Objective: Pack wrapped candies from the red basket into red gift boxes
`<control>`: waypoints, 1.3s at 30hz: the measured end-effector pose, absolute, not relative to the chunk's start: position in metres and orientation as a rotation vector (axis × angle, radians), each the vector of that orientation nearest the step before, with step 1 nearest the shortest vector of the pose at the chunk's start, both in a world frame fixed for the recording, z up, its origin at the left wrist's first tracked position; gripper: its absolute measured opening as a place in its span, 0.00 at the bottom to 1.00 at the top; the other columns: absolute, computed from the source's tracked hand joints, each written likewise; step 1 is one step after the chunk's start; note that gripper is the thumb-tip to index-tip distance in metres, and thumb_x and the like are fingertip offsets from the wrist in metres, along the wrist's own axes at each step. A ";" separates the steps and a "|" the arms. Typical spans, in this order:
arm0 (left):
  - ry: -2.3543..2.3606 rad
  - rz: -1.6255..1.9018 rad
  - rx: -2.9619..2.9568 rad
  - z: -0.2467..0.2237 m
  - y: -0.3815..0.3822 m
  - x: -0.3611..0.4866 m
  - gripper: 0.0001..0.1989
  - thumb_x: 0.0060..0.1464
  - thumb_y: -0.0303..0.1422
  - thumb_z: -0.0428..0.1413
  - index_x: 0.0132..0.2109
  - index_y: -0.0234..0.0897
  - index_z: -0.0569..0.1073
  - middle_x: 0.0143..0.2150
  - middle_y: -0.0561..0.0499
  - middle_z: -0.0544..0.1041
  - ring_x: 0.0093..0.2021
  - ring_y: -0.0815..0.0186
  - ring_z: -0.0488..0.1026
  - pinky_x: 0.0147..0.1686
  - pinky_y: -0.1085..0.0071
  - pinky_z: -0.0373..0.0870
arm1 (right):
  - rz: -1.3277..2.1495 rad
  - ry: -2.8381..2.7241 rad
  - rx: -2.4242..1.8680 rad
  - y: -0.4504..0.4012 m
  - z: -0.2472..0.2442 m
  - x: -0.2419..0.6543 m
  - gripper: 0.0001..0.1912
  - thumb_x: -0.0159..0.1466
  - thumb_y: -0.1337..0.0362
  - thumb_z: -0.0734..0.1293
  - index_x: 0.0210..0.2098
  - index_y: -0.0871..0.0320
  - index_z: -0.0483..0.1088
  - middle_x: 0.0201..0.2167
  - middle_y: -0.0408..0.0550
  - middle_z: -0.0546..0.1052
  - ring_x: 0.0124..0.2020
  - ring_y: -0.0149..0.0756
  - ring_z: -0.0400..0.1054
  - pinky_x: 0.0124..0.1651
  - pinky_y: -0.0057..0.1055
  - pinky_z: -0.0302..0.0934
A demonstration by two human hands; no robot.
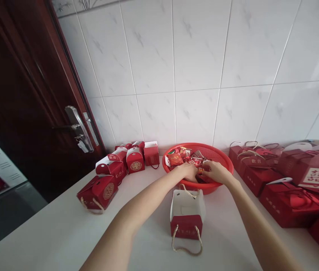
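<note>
A red plastic basket (224, 160) against the tiled wall holds several small wrapped packets (175, 157), mostly red. My left hand (190, 172) reaches into the basket among the packets, its fingertips hidden. On the basket's right side my right hand (214, 171) also dips in, fingers curled near an orange packet (201, 171); whether it grips anything is not clear. In front of the basket, between my forearms, stands an open red box (186, 226) with a white inside and rope handles. No packets show in it.
Several red boxes (135, 160) stand at the left of the white table (148, 241), one (99, 192) nearer the edge. Many more red boxes (292, 199) crowd the right side. A dark wooden door (43, 94) with a metal handle is beyond the left edge.
</note>
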State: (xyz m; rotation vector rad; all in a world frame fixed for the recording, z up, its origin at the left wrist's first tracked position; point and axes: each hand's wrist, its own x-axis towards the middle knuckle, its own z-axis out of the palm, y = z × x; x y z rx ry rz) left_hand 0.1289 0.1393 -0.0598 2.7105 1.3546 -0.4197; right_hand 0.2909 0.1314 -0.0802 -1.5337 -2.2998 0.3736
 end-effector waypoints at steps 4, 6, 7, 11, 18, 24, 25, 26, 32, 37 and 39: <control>1.352 -0.314 2.654 -0.066 0.142 0.130 0.10 0.43 0.38 0.64 0.33 0.38 0.81 0.34 0.43 0.82 0.41 0.49 0.80 0.40 0.63 0.74 | 0.386 -2.258 -1.516 0.130 -0.082 0.292 0.06 0.62 0.65 0.67 0.37 0.57 0.75 0.41 0.53 0.80 0.44 0.46 0.73 0.38 0.31 0.57; 1.349 -0.244 2.625 -0.068 0.143 0.129 0.08 0.40 0.37 0.65 0.28 0.38 0.79 0.30 0.44 0.81 0.36 0.51 0.79 0.34 0.64 0.73 | 0.402 -2.227 -1.506 0.130 -0.082 0.292 0.06 0.61 0.64 0.67 0.36 0.56 0.76 0.40 0.53 0.80 0.44 0.47 0.73 0.38 0.32 0.59; 1.344 -0.197 2.612 -0.068 0.143 0.127 0.07 0.39 0.36 0.65 0.26 0.38 0.78 0.27 0.45 0.80 0.33 0.52 0.79 0.31 0.66 0.72 | 0.414 -2.208 -1.498 0.130 -0.083 0.293 0.06 0.60 0.64 0.68 0.36 0.56 0.76 0.40 0.53 0.80 0.44 0.48 0.73 0.38 0.32 0.59; 1.299 0.121 2.569 -0.065 0.144 0.114 0.07 0.41 0.36 0.65 0.26 0.38 0.77 0.25 0.50 0.79 0.29 0.59 0.77 0.27 0.70 0.70 | 0.494 -2.066 -1.441 0.133 -0.083 0.296 0.13 0.59 0.70 0.65 0.43 0.56 0.77 0.44 0.53 0.80 0.46 0.46 0.74 0.44 0.34 0.64; 1.273 0.853 2.506 -0.064 0.152 0.106 0.22 0.47 0.29 0.63 0.52 0.37 0.79 0.51 0.46 0.80 0.53 0.55 0.75 0.54 0.61 0.71 | 0.758 -1.796 -1.263 0.138 -0.081 0.303 0.26 0.57 0.77 0.61 0.54 0.58 0.71 0.43 0.52 0.81 0.42 0.37 0.76 0.38 0.29 0.70; 1.037 1.142 2.543 -0.073 0.158 0.108 0.28 0.46 0.27 0.65 0.56 0.39 0.76 0.53 0.45 0.78 0.54 0.55 0.75 0.56 0.58 0.72 | 1.094 -1.676 -0.983 0.125 -0.068 0.303 0.19 0.62 0.52 0.69 0.45 0.59 0.77 0.38 0.50 0.81 0.38 0.39 0.75 0.36 0.31 0.69; 0.999 1.147 2.561 -0.074 0.158 0.108 0.28 0.46 0.28 0.65 0.56 0.39 0.76 0.53 0.45 0.78 0.54 0.55 0.75 0.55 0.58 0.72 | 1.115 -1.682 -0.943 0.124 -0.067 0.303 0.20 0.60 0.49 0.70 0.42 0.59 0.78 0.37 0.49 0.80 0.38 0.39 0.74 0.37 0.31 0.69; 0.977 1.129 2.579 -0.075 0.158 0.109 0.28 0.46 0.28 0.65 0.57 0.39 0.76 0.53 0.45 0.78 0.54 0.55 0.75 0.55 0.58 0.72 | 1.133 -1.684 -0.906 0.124 -0.067 0.302 0.21 0.58 0.48 0.72 0.39 0.60 0.78 0.35 0.48 0.80 0.37 0.39 0.74 0.37 0.31 0.68; 1.166 0.959 2.562 -0.069 0.152 0.112 0.31 0.49 0.23 0.59 0.62 0.37 0.71 0.56 0.44 0.78 0.57 0.56 0.74 0.59 0.60 0.70 | 1.122 -1.515 -0.982 0.131 -0.074 0.301 0.16 0.54 0.55 0.75 0.35 0.61 0.76 0.28 0.46 0.78 0.27 0.32 0.70 0.26 0.26 0.66; 1.348 0.855 2.406 -0.066 0.150 0.113 0.28 0.55 0.20 0.51 0.62 0.40 0.70 0.51 0.48 0.81 0.48 0.61 0.79 0.53 0.65 0.74 | 1.064 -1.364 -1.135 0.134 -0.078 0.300 0.17 0.58 0.61 0.73 0.46 0.59 0.75 0.35 0.49 0.80 0.27 0.32 0.72 0.22 0.25 0.66; 1.373 0.869 2.383 -0.067 0.151 0.112 0.26 0.56 0.20 0.50 0.61 0.38 0.71 0.50 0.47 0.81 0.49 0.61 0.78 0.53 0.64 0.74 | 1.055 -1.354 -1.136 0.134 -0.077 0.299 0.18 0.59 0.61 0.73 0.48 0.59 0.74 0.37 0.50 0.81 0.28 0.34 0.73 0.21 0.24 0.66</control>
